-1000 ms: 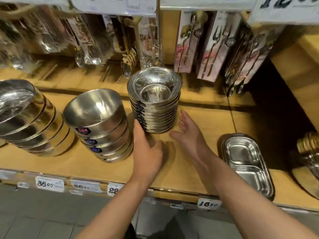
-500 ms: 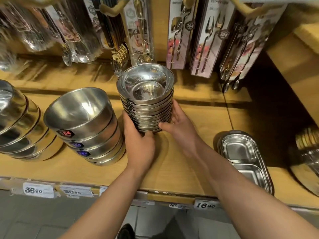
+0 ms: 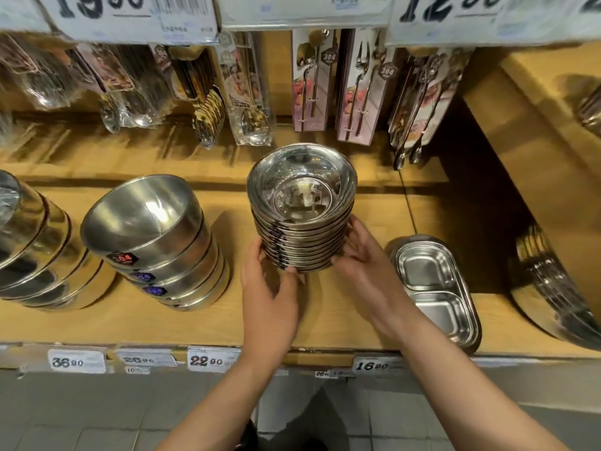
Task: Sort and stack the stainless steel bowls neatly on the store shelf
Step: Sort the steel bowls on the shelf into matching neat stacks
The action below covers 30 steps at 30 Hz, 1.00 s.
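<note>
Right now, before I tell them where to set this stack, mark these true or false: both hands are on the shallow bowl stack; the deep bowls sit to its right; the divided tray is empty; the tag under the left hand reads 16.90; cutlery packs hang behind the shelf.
1. Both hands are on the shallow bowl stack. True: the left hand and right hand cup its lower sides.
2. The deep bowls sit to its right. False: they are to its left.
3. The divided tray is empty. True.
4. The price tag under the left hand reads 16.90. False: 22.90.
5. Cutlery packs hang behind the shelf. True.
</note>
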### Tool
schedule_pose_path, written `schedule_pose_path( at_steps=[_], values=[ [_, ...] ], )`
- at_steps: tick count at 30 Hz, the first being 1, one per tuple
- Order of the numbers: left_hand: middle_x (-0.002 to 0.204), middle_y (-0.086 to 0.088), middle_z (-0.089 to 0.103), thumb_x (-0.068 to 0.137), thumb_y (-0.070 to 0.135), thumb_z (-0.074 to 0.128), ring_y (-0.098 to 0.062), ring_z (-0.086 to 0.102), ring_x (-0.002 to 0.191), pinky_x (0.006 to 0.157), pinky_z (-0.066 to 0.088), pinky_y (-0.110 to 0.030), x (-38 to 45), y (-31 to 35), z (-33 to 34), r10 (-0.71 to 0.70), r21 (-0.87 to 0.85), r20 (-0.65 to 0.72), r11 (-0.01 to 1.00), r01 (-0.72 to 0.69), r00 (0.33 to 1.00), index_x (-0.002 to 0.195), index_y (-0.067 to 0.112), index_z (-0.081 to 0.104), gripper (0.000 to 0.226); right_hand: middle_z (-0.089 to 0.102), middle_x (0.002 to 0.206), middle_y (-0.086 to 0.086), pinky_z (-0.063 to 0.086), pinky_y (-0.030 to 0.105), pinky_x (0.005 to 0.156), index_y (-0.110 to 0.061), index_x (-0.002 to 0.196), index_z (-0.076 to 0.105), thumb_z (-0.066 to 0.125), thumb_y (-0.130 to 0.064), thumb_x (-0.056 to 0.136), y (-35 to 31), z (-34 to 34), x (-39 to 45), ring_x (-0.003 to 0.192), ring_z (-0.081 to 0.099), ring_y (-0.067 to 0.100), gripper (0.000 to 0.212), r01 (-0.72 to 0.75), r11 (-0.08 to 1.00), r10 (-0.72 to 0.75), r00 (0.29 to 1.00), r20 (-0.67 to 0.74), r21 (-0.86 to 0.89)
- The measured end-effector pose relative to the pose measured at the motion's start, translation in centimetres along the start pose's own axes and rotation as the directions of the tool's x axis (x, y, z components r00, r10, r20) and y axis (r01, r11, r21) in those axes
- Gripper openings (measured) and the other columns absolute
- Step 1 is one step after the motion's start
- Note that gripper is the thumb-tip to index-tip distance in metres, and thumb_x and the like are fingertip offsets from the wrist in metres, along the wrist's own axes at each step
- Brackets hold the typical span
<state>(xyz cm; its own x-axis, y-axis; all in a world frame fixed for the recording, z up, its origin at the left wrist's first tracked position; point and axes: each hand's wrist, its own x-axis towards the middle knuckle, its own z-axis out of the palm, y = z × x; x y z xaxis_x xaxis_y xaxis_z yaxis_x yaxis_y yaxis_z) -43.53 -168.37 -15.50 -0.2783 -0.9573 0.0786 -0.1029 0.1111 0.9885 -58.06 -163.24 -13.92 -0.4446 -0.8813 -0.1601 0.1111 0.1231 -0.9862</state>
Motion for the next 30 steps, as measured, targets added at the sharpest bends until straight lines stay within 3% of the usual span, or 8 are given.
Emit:
schedule_pose_path(
  at_steps=[3,6,9,14,17,20,24,30],
  values=[
    [0.118,0.013,0.063,0.09,0.027,0.056,-0.007,0.058,0.115,0.1,0.043,-0.031,2.0,0.0,-0.9,-0.173,-0.142,-0.068,0.977,0.162,0.983,0.115,0.036,0.057,0.027,0.038,0.162,-0.002,0.036,0.045,0.119,-0.032,0.159,0.024,0.057,-0.017,0.102,-0.4,-0.5,-0.2,0.143,0.041,0.012,0.068,-0.111,0.981,0.124,0.989,-0.075,0.157],
    [0.11,-0.005,0.056,0.096,0.031,0.051,-0.015,0.054,0.105,0.104,0.043,-0.044,4.6,0.6,-0.9,-0.303,-0.419,-0.04,0.87,0.259,0.952,0.102,0.021,0.056,0.013,0.041,0.158,-0.009,0.041,0.049,0.113,-0.038,0.157,0.03,0.048,-0.038,0.106,-1.3,0.0,0.8,0.141,0.041,0.011,0.055,-0.189,0.949,0.203,0.979,-0.03,0.253],
    [0.119,-0.017,0.051,0.095,0.04,0.051,-0.024,0.052,0.111,0.112,0.038,-0.05,5.7,1.5,-0.6,-0.316,-0.357,0.028,0.883,0.305,0.948,0.117,0.011,0.051,0.036,0.047,0.152,-0.015,0.041,0.052,0.112,-0.04,0.151,0.042,0.042,-0.053,0.104,-1.6,0.5,1.3,0.139,0.042,0.008,0.048,-0.204,0.947,0.205,0.979,0.021,0.249],
    [0.114,0.001,0.067,0.104,0.028,0.045,-0.009,0.061,0.105,0.089,0.048,-0.037,2.8,1.4,-0.5,-0.354,-0.347,0.102,0.863,0.367,0.93,0.118,0.024,0.062,0.022,0.067,0.108,-0.038,0.057,0.023,0.086,-0.062,0.106,0.067,0.048,-0.061,0.094,-1.8,-0.2,-0.3,0.101,0.061,-0.018,0.023,-0.113,0.968,0.118,0.993,-0.009,0.223],
    [0.105,0.003,0.067,0.105,0.033,0.044,-0.014,0.058,0.104,0.084,0.046,-0.036,1.5,2.1,-0.9,-0.476,-0.371,0.109,0.795,0.48,0.873,0.111,0.022,0.059,0.02,0.069,0.098,-0.038,0.053,0.035,0.1,-0.063,0.09,0.071,0.054,-0.061,0.088,-2.3,-0.9,-1.8,0.094,0.063,-0.02,0.017,-0.141,0.961,0.15,0.989,-0.021,0.238],
    [0.096,0.012,0.071,0.104,0.055,0.036,-0.012,0.058,0.103,0.087,0.045,-0.04,2.7,3.2,-1.5,-0.559,-0.336,0.134,0.751,0.569,0.818,0.1,0.026,0.059,0.037,0.074,0.098,-0.026,0.054,0.034,0.086,-0.055,0.093,0.073,0.05,-0.056,0.097,-3.1,-1.2,-2.3,0.099,0.066,-0.007,0.023,-0.216,0.929,0.237,0.971,-0.033,0.301],
    [0.125,0.008,0.063,0.095,0.075,0.034,-0.016,0.057,0.118,0.091,0.05,-0.045,4.8,4.7,-1.7,-0.545,-0.237,0.304,0.751,0.616,0.781,0.122,0.037,0.064,0.055,0.063,0.108,-0.014,0.052,0.037,0.076,-0.053,0.085,0.072,0.042,-0.055,0.102,-4.6,-0.8,-1.9,0.107,0.057,0.008,0.034,-0.295,0.89,0.329,0.944,-0.041,0.348],
    [0.134,0.008,0.06,0.086,0.084,0.04,-0.015,0.053,0.123,0.087,0.05,-0.042,4.3,5.1,-1.7,-0.557,-0.15,0.316,0.77,0.621,0.768,0.142,0.037,0.054,0.074,0.058,0.109,-0.029,0.05,0.04,0.093,-0.06,0.095,0.062,0.041,-0.059,0.102,-4.2,0.2,-2.5,0.114,0.053,0.004,0.023,-0.284,0.914,0.316,0.946,-0.07,0.288]
  ],
)
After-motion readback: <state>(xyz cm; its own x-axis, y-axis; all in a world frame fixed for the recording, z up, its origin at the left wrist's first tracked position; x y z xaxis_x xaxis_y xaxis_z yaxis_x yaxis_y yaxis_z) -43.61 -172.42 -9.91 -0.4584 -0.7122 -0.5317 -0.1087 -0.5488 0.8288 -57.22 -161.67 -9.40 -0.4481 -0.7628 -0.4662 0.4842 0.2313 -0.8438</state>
